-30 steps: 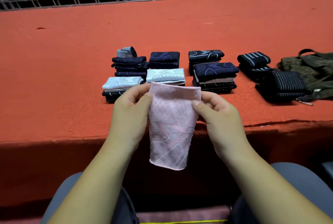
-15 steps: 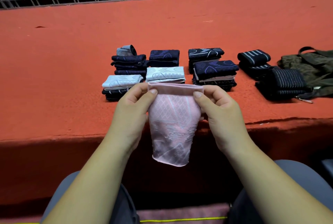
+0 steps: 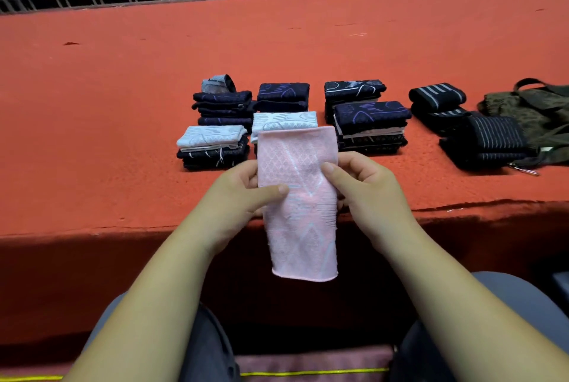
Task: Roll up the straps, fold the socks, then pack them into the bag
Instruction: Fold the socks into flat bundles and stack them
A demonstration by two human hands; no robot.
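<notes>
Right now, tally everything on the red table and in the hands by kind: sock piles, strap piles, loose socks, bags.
Folded sock piles: 6
Rolled strap piles: 2
Pink sock, pinched by the left hand and right hand: 1
Bag: 1
Total: 10

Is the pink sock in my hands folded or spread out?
Spread out: the pink sock hangs flat and long between the left hand and right hand.

Pink patterned sock (image 3: pixel 297 197), upright, unfolded
</notes>
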